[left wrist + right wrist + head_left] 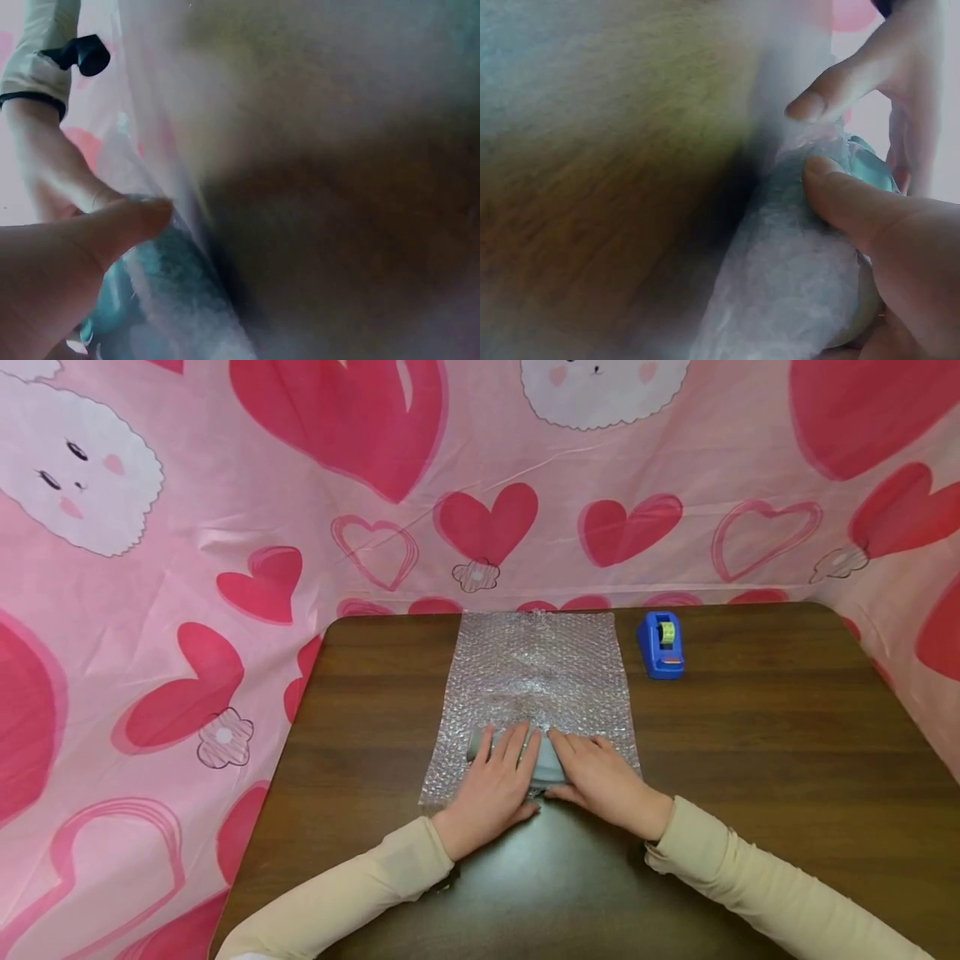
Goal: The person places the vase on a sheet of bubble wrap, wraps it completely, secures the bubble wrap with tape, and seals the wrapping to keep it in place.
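A pale blue-green rounded object (551,768) lies across the near part of a bubble wrap sheet (540,668); its exact kind is hidden by hands and wrap. My left hand (495,789) rests over its left part, fingers fairly straight and spread, thumb held off on the near side. With my right hand (603,781) I grip the right part: in the right wrist view the thumb (836,180) presses the wrap (780,277) against the near side, while the fingers go behind. The near edge of the wrap is folded up against the object.
A blue tape dispenser (663,647) with a yellowish roll stands right of the wrap's far end. Everything sits on a dark brown wooden table (765,727). A pink heart-patterned cloth (547,543) hangs behind and along the sides.
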Motion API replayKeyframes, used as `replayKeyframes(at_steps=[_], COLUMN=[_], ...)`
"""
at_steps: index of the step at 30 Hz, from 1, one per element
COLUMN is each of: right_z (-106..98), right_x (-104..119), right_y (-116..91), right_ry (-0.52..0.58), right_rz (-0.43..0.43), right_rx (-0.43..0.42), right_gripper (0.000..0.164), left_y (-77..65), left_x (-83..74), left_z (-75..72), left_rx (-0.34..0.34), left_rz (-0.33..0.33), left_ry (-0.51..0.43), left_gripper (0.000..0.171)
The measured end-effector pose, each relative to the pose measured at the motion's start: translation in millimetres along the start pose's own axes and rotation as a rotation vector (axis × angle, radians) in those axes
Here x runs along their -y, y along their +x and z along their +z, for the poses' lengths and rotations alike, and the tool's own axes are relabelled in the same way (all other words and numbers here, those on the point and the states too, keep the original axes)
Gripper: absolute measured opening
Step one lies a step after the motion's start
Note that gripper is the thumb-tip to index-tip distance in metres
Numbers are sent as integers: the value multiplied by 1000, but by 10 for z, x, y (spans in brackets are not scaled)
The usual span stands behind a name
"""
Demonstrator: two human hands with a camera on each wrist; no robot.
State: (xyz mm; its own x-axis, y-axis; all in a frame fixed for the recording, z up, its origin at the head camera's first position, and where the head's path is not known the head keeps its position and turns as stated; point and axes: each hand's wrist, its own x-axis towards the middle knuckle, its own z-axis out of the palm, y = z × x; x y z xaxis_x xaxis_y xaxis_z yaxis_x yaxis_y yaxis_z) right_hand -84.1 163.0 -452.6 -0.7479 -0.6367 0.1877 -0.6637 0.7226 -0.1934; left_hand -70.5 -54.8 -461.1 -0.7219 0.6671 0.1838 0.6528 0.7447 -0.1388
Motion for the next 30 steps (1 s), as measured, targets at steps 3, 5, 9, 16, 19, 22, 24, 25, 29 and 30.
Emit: replayKeyframes(at_steps=[3,5,9,16,19,22,24,25,29,30], right_z=[-21,-32,-68,-137,-168,-202,-229,-237,-265,-265], right_x=[-14,-30,-68,-143,-182,-222,-247,-259,-306,-320], right_y=[8,15,40,103,138,169,187,196,231,239], right_ry=[45,91,174,233,294,347,382,386,406,414], right_rz=[8,22,42,44,78,96,111,111,82,68], right_rx=[33,58,109,197,260,304,335,347,393,404], right_gripper=[81,80,76,77,75,70,69,69,74,75], left_y=[-20,-37,-66,-44,-2,37,64,78,124,132], left_x=[-46,-89,-181,-246,-249,-248,-245,-243,-242,-244], left_z=[10,18,39,97,97,88,82,78,73,73], left_rx=[2,-9,-44,-58,-31,4,23,28,37,38], left_rz=[-19,-21,11,52,23,7,3,-1,-16,-17], left_ry=[-9,2,69,165,198,223,231,232,212,211], left_gripper=[109,108,103,98,93,89,91,95,111,112])
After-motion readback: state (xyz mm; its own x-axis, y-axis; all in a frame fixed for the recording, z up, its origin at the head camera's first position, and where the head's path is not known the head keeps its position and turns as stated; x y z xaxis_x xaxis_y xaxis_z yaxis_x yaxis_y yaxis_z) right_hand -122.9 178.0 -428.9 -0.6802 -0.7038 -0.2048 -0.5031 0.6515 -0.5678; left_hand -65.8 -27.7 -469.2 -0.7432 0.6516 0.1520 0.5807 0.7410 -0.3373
